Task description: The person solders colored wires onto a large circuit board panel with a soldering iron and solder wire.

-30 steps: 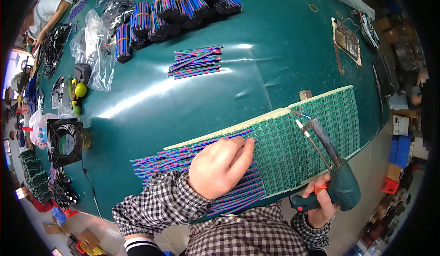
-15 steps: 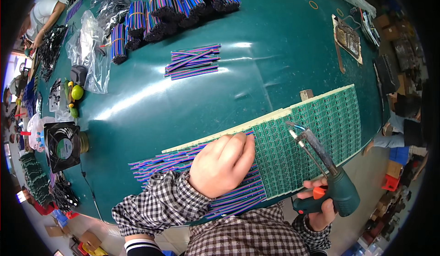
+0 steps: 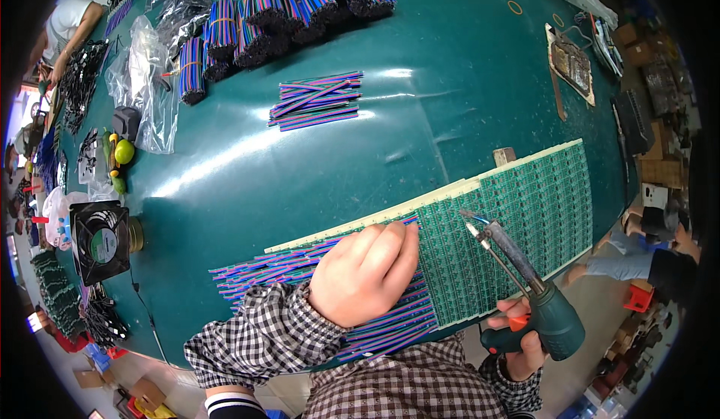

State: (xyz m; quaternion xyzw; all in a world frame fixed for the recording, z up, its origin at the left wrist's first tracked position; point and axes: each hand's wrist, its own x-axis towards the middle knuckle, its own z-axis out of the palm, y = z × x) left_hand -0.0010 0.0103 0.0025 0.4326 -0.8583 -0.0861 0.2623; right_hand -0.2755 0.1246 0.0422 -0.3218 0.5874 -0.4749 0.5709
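Observation:
My left hand (image 3: 367, 273) is closed in a pinch at the left edge of the green circuit board panel (image 3: 517, 231), its fingertips on the end of a multicoloured ribbon wire (image 3: 409, 220). Many such wires (image 3: 390, 329) lie side by side under and around that hand, their right ends along the board's edge. My right hand (image 3: 525, 344) grips a green soldering gun (image 3: 555, 314) by its handle, a finger at the orange trigger. The gun's tip (image 3: 471, 225) and its thin feed tube point up-left over the panel, a little right of my left fingertips.
Loose ribbon wires (image 3: 315, 102) lie mid-table, with banded wire bundles (image 3: 262, 6) behind. A small fan (image 3: 101, 243) stands at left, near clear plastic bags (image 3: 146, 81). A soldering iron stand (image 3: 570, 63) is at the far right. Another person (image 3: 71, 25) works at far left.
The soldering gun has shifted slightly left and its tip sits a little lower over the panel. My left hand stays nearly where it was. A person at the right has moved.

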